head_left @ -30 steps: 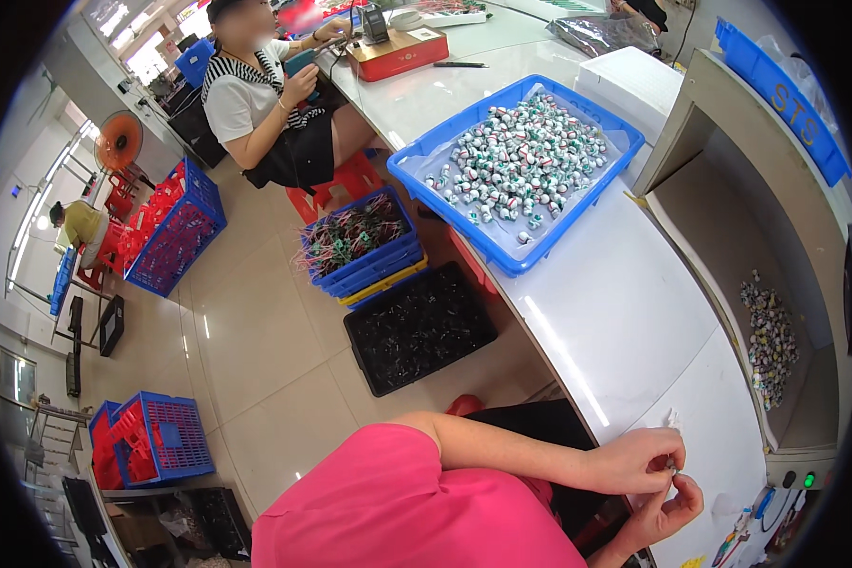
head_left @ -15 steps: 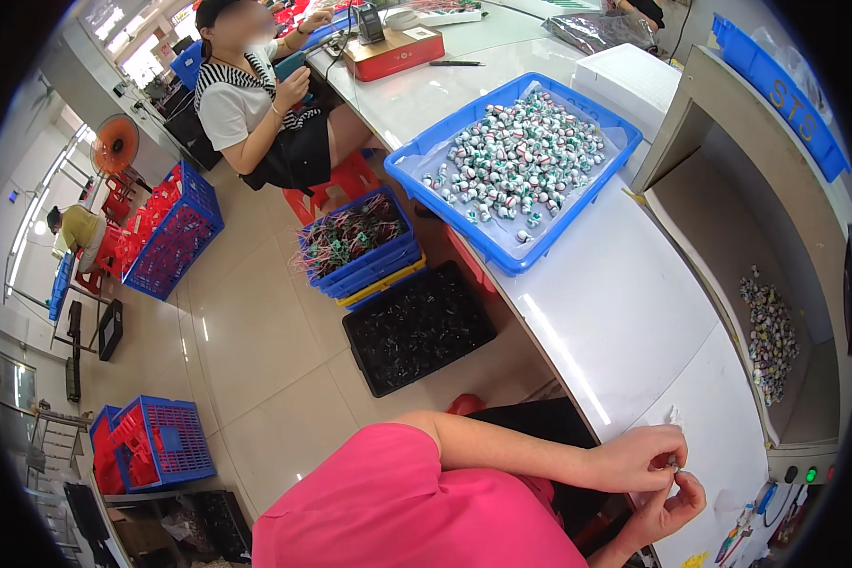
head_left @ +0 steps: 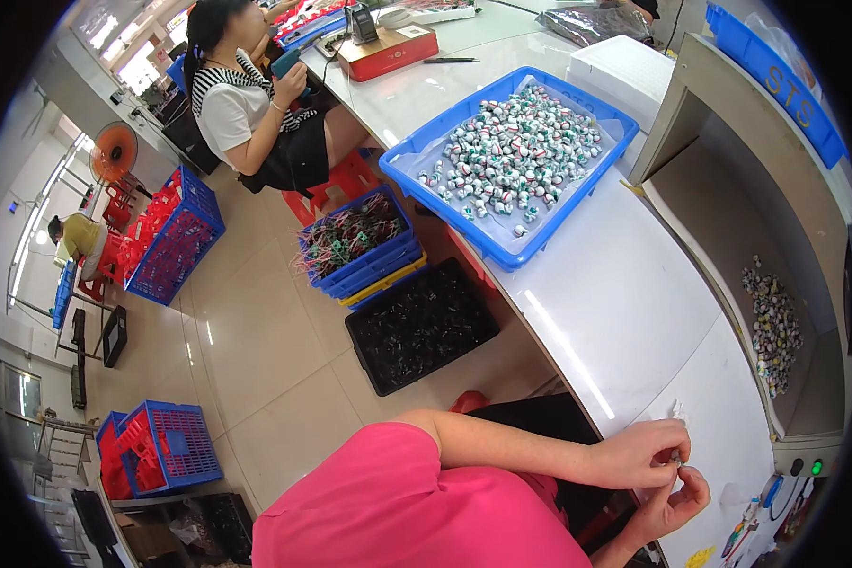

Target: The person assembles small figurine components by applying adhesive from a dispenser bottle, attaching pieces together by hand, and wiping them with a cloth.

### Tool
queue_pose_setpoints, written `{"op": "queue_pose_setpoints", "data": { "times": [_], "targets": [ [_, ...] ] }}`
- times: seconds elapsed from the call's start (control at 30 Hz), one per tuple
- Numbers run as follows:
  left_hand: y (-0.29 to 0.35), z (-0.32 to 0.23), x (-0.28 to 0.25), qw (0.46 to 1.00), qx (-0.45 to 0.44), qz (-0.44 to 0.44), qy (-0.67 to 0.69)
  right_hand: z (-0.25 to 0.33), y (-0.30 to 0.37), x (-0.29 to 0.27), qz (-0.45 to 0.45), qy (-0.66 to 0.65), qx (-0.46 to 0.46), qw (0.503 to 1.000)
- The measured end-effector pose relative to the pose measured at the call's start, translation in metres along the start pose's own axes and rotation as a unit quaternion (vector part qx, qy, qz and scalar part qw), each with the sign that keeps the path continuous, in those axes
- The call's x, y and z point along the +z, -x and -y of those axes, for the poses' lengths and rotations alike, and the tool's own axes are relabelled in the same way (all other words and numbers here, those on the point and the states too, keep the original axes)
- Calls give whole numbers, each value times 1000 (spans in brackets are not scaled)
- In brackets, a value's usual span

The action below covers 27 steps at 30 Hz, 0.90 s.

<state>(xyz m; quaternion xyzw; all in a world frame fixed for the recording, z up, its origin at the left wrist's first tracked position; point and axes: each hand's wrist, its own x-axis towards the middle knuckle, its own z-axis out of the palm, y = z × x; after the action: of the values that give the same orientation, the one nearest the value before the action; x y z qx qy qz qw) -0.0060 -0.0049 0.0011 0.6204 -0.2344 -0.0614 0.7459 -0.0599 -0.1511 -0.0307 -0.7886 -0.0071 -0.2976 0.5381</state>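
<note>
Over the white worktop (head_left: 625, 350), my left hand (head_left: 639, 454) and my right hand (head_left: 674, 502) meet fingertip to fingertip. Both are closed in a pinch around one tiny piece (head_left: 676, 462), mostly covered by the fingers; its kind cannot be made out. Just beyond the fingers lies a small white scrap (head_left: 678, 410). To the right of my hands, a pile of small whitish parts with dark and yellowish marks (head_left: 773, 331) rests inside a beige open-fronted box (head_left: 658, 151).
A blue tray (head_left: 513, 256) holds many small white parts with green and red bands. Hand tools (head_left: 740, 530) lie at the lower right. On the floor stand stacked blue bins of wired parts (head_left: 364, 256) and a black tray (head_left: 421, 327). A co-worker (head_left: 246, 114) sits at the far left.
My hands keep the same pinch with almost no movement. The view has shifted slightly. The seated co-worker's head has turned and their raised arm has lowered.
</note>
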Motion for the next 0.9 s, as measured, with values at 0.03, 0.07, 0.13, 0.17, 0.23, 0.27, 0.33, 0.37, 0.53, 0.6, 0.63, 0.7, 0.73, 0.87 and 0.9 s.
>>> {"op": "queue_pose_setpoints", "data": {
  "times": [0.03,0.07,0.13,0.17,0.23,0.27,0.33,0.37,0.53,0.6,0.63,0.7,0.73,0.87,0.9],
  "targets": [
    [0,0,1,1000,5,-12,12,1,0,1,-2,-6,5,1000],
    [0,0,1,1000,2,-10,13,2,0,1,-3,-5,7,1000],
    [0,-3,-1,1000,3,-7,7,4,-1,1,-1,3,-6,1000],
    [0,-2,-1,1000,1,-6,8,5,-1,1,-2,4,-5,1000],
    [0,-2,0,1000,0,-9,11,6,-1,2,1,10,-7,1000],
    [0,-2,-1,1000,-1,-8,12,5,-2,1,0,12,-6,1000],
    [-1,-1,-3,1000,-6,20,-20,4,-3,1,1,9,-22,1000],
    [-1,-1,-3,1000,-7,23,-17,5,-3,1,0,12,-21,1000],
    [-1,-3,-6,999,-24,25,-16,8,-4,5,4,2,-19,1000],
    [-2,-3,-5,999,-28,27,-13,6,-4,4,2,5,-21,1000],
    [-2,-3,-4,999,-32,29,-12,6,-5,4,0,6,-23,1000],
    [-2,-2,-4,999,-30,34,-16,6,-4,3,-1,6,-23,1000],
    [-2,-2,-4,999,-30,37,-20,6,-4,3,1,4,-24,1000],
    [-2,-6,-5,999,-27,27,-28,4,-4,3,11,-7,-31,999],
    [-2,-5,-5,999,-29,29,-23,3,-3,3,10,-6,-28,1000]
  ]
}}
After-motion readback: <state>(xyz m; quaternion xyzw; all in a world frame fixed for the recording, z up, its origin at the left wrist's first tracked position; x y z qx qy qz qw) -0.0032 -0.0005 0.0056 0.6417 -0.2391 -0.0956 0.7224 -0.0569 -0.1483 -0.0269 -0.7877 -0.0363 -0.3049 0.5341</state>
